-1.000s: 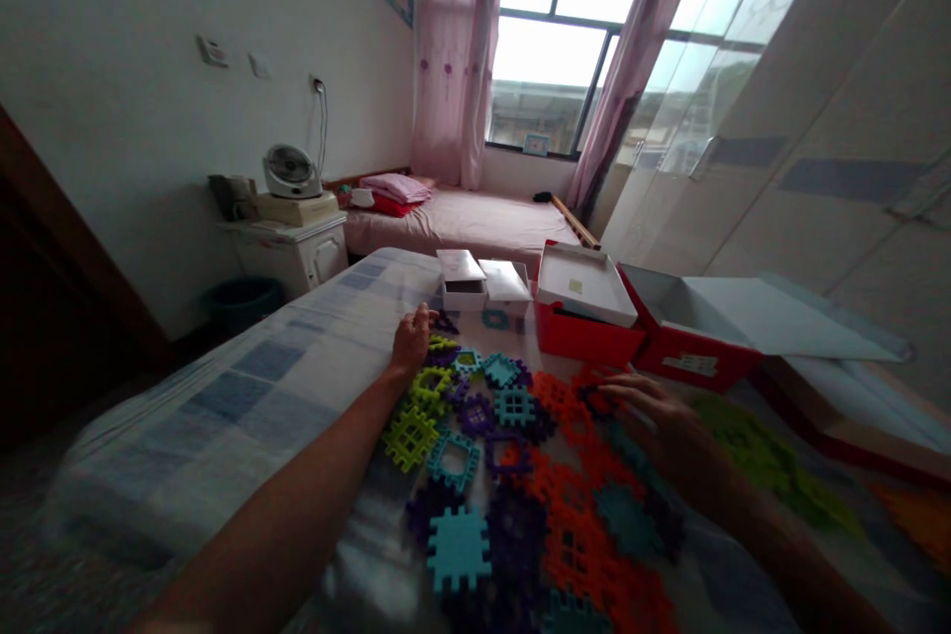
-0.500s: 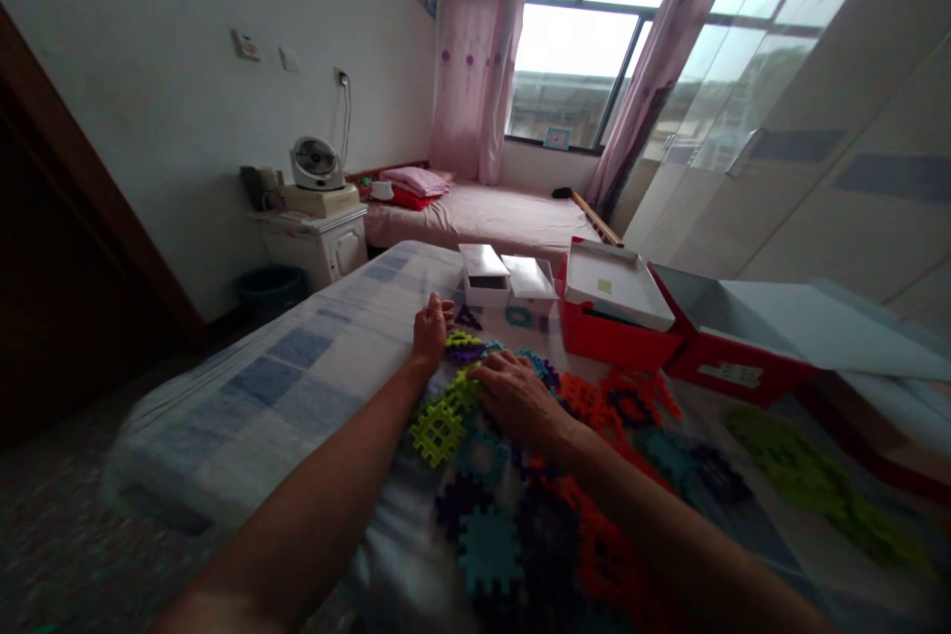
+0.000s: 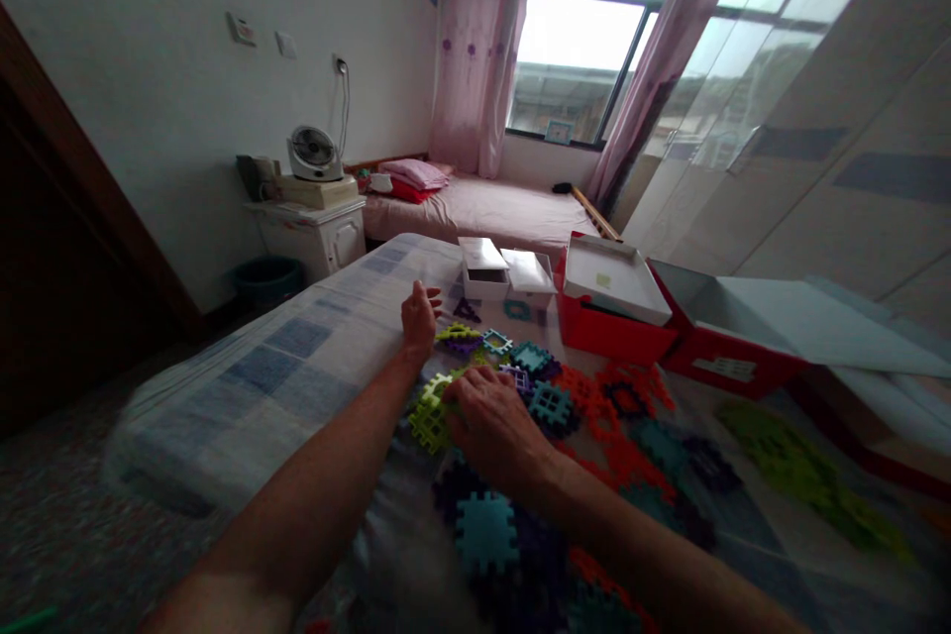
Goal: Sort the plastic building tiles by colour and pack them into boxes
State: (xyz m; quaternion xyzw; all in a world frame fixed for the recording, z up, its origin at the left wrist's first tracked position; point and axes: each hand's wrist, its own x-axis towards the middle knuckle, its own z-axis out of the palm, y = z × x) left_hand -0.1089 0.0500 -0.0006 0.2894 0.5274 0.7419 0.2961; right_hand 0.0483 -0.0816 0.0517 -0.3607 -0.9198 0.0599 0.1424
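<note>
- Daylight from a window [image 3: 580, 35] at 12 o'clock falls past a bed [image 3: 512, 208] onto a worktop [image 3: 223, 416] under a checked cloth.
- Taking the right hand [image 3: 490, 416] as the dial's centre, toothed plastic pieces lie all around it, overlapping in places.
- A second ago that hand was over the orange pieces [image 3: 613, 426], now at 3 o'clock; it has since crossed the spread and come down at the lime pieces [image 3: 429, 424], at 9 o'clock.
- So the orange side now lies uncovered, with the dark ring [image 3: 626, 399] among it in plain sight, and the handling appears to have shifted to the lime edge.
- Its fingers are bent downward against the lime; whether they pinch a piece, I cannot tell.
- At 11 o'clock the left hand [image 3: 420, 317] stays beside the spread's outer edge, fingers loosely parted, nothing visible between them.
- A solid teal square [image 3: 486, 535] sits at 6 o'clock, and a separate lime heap [image 3: 809, 480] between 3 and 4.
- White boxes [image 3: 486, 287] stand at 12 o'clock and red boxes [image 3: 616, 327] at 2, all in the same arrangement as before.
</note>
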